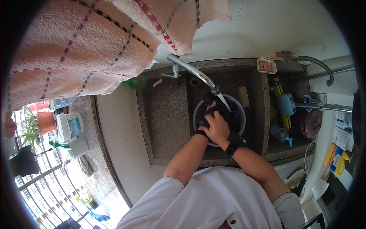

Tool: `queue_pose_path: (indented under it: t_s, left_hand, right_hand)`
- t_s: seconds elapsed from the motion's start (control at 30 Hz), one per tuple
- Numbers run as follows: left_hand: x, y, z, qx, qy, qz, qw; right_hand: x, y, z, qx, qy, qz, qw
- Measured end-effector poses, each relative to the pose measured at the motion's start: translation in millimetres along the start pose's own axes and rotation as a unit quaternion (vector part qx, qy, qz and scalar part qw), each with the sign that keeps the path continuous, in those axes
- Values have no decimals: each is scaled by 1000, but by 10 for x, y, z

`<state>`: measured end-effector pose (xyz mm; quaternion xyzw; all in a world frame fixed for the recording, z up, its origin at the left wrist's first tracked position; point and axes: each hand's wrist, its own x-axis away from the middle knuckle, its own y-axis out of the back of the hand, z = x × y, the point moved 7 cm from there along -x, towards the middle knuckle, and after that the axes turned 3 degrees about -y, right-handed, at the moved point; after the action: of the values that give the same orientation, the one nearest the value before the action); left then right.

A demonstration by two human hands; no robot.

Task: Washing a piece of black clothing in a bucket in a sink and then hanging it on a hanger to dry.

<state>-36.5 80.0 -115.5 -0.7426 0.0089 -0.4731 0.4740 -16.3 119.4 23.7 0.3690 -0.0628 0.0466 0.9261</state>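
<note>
A stream of water runs from a chrome tap (pixel 197 73) into a round basin (pixel 244 114) with a pale rim, standing in a stone sink. Dark wet cloth (pixel 209 98) is bunched at the basin's left side, and dark water (pixel 236 111) shows at its right. My left hand (pixel 203 128), below a black wristband, holds the cloth; much of it is hidden by the cloth and my other hand. Crossing over it, my right hand (pixel 218 128) grips the same cloth with bent fingers. A black strap circles the right wrist.
A brush-like object with a tan back (pixel 244 96) lies right of the basin. The stone divider (pixel 266 114) separates the sink from a bay with a spray bottle (pixel 280 133) and a mop (pixel 287 104). A checked towel (pixel 85 51) hangs upper left. A soap dish (pixel 266 65) sits on the ledge.
</note>
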Motion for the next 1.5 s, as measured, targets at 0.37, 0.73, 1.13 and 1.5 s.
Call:
queue_pose_path:
  t_s: [0.37, 0.73, 1.13, 1.5]
  left_hand:
    - [572, -97, -58, -218, 14, -101, 971]
    - [1014, -534, -229, -63, 32, 17, 997]
    - [474, 173, -32, -163, 74, -106, 978]
    - [-108, 773, -75, -116, 1, -8, 993]
  right_hand:
    - [-863, -167, -1819, -77, -234, -41, 968]
    - [-171, -610, -1198, -731, -378, 151, 547]
    - [-159, -87, -1359, -660, -306, -14, 686]
    - [-68, -213, -445, -48, -16, -57, 997]
